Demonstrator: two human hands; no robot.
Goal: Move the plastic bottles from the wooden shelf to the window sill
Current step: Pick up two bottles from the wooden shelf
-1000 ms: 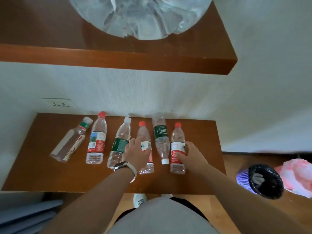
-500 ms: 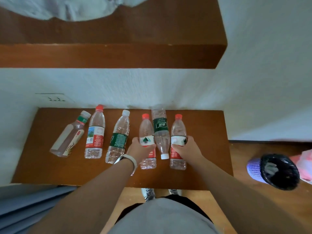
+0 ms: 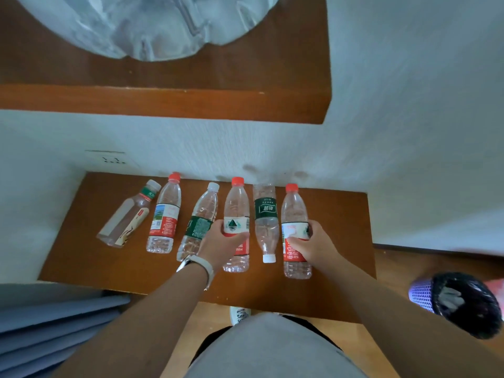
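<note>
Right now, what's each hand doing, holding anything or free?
Left hand: closed around the red-capped bottle fourth from the left.
Right hand: closed around the rightmost red-capped bottle.
Both bottles appear to be lying on the wooden shelf.

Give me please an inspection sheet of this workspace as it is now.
Surface: wooden shelf, brown, against a white wall.
Job's things: six plastic bottles lying in a row; the green-label bottle points its cap toward the person.
Clutter: large clear bag on the upper shelf.
Hands: left hand grips a red-cap bottle; right hand grips the rightmost bottle.
Cables: nothing seen; wall socket unused.
Surroundings: purple bin with black liner, wooden floor.
</note>
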